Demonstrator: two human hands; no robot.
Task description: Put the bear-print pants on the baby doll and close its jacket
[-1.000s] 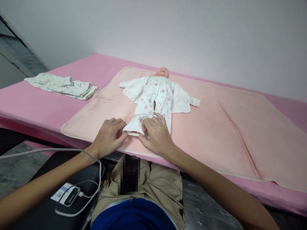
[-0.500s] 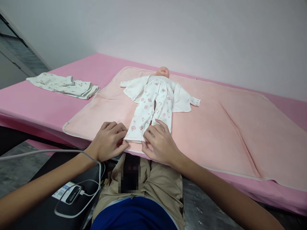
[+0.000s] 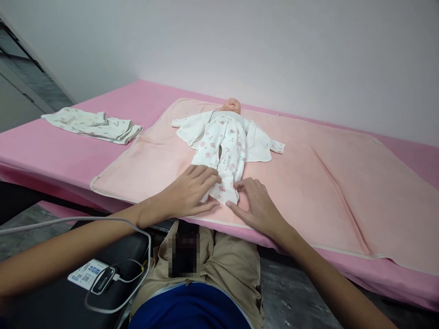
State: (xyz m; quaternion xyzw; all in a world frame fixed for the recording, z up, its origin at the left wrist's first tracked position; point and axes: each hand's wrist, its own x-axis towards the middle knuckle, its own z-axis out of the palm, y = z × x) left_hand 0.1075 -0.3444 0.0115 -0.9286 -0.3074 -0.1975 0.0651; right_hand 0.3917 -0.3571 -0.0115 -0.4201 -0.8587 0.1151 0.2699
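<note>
A baby doll (image 3: 233,105) lies on its back on the pink blanket (image 3: 291,192), head toward the wall. A white baby jacket (image 3: 259,144) is spread under it, sleeves out to both sides. White baby trousers (image 3: 229,137) with small pink prints lie over its body, cuffs toward me. My left hand (image 3: 192,189) is over the left trouser leg, thumb and fingers apart, its tips by the inner edge of the right leg. At that leg's outer edge, my right hand (image 3: 259,205) touches the cuff, with a gap between thumb and forefinger.
Folded printed baby clothes (image 3: 92,125) lie on the pink table cover (image 3: 130,103) at the left. Below the table edge, a white cable (image 3: 103,219) runs to a small black device (image 3: 104,281) on a black seat. A pale wall (image 3: 274,50) stands behind the table.
Both hands have let go of the left trouser cuff and shifted right to the right trouser leg. The right leg's cuff now lies at a slant.
</note>
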